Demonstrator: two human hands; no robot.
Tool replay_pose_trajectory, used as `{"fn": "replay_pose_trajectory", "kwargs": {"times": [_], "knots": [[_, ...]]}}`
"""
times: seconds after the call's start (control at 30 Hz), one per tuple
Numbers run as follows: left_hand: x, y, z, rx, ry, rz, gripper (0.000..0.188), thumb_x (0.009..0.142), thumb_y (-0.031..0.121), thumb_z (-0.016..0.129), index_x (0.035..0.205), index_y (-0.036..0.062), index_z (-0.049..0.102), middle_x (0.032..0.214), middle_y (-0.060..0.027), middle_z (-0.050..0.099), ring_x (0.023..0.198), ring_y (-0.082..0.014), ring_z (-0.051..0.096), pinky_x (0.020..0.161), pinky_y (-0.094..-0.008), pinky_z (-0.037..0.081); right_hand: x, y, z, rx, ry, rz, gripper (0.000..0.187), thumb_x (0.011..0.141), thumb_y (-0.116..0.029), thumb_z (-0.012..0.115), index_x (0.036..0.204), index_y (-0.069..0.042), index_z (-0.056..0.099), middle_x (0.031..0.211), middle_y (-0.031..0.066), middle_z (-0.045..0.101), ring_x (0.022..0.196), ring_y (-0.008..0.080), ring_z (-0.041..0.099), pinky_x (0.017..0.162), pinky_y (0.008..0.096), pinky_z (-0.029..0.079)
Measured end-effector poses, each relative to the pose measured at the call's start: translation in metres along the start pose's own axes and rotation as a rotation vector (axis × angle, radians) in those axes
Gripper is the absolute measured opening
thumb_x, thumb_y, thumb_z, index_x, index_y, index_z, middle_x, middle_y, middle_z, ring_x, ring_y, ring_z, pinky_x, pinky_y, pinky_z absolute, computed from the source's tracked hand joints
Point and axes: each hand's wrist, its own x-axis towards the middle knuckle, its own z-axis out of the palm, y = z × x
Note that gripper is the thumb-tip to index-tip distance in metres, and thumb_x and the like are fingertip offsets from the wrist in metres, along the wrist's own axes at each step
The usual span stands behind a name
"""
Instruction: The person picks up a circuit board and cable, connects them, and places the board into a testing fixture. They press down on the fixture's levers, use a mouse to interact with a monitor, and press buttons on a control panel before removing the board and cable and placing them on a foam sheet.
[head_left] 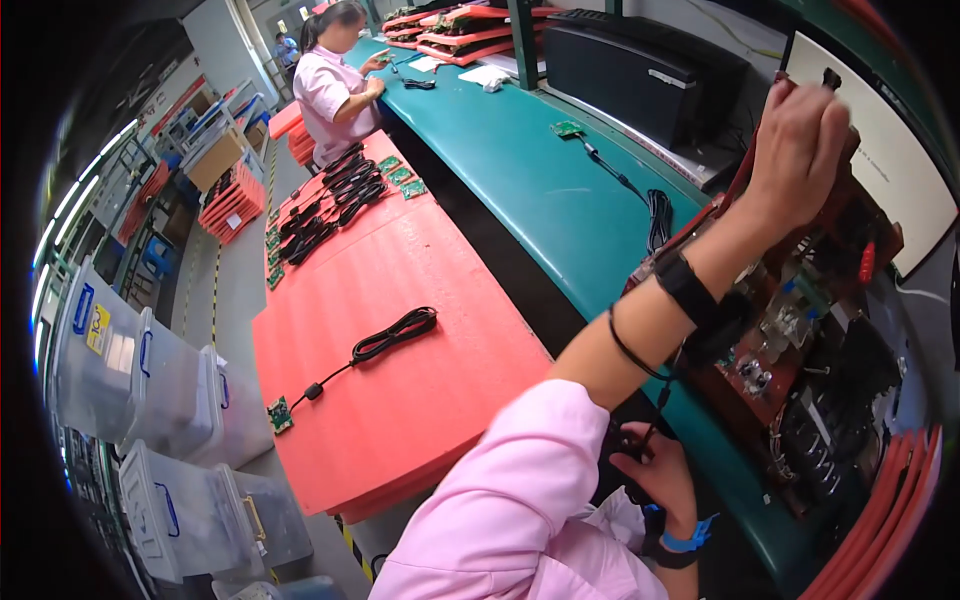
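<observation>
My left hand (800, 150) is raised at the upper right in front of a bright screen, above a test fixture (760, 370). Its fingers are curled into a fist, slightly blurred, and whatever they grip is hidden; a small black knob (830, 78) shows just above the knuckles. Lower down, by the bench's near edge, my right hand (660, 475) pinches a black cable (662, 398) that runs up beneath my left forearm. Part of that cable lies behind my pink sleeve. On the green bench rests a small green circuit board (567, 129) with a coiled black cable (657, 218).
A stack of red foam sheets (400, 410) stands left of the bench (480, 130), bearing boards and bundled cables (330, 205). Clear plastic bins (180, 510) are at far left. A black box (625, 80) stands behind the bench. A co-worker (335, 90) works at the far end.
</observation>
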Motion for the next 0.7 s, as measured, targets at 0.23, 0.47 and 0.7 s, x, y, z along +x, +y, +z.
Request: {"fn": "replay_pose_trajectory", "kwargs": {"times": [0.23, 0.47, 0.7], "knots": [[0.004, 0.034, -0.047, 0.405, -0.413, 0.065, 0.019, 0.084, 0.02, 0.048, 0.081, 0.0023, 0.055, 0.078, -0.0138, 0.057, 0.071, -0.0321, 0.056, 0.057, -0.0393, 0.044, 0.003, -0.008, -0.004, 0.828, -0.18, 0.056, 0.043, 0.069, -0.018, 0.068, 0.106, -0.001, 0.052, 0.09, 0.0082, 0.056, 0.075, 0.0154, 0.056, 0.06, 0.0273, 0.048], [-0.052, 0.145, -0.184, 1.071, -1.656, -0.413, 0.024, 0.082, 0.023, 0.049, 0.07, 0.006, 0.059, 0.067, -0.009, 0.057, 0.067, -0.0257, 0.059, 0.051, -0.0343, 0.043, 0.021, -0.002, 0.022, 1.629, -0.184, -0.225, 0.032, 0.067, -0.011, 0.061, 0.095, 0.001, 0.052, 0.118, 0.0133, 0.046, 0.102, 0.031, 0.053, 0.091, 0.0387, 0.043], [-0.139, 0.14, -0.246, 0.401, -0.973, -1.263, 0.041, 0.09, 0.029, 0.044, 0.123, 0.004, 0.04, 0.095, -0.0101, 0.058, 0.087, -0.0203, 0.058, 0.07, -0.0311, 0.047, 0.045, -0.008, 0.04, 1.625, -0.222, -0.401, 0.029, 0.059, 0.0, 0.055, 0.089, -0.001, 0.053, 0.129, 0.0127, 0.039, 0.114, 0.037, 0.044, 0.101, 0.043, 0.033]]}}
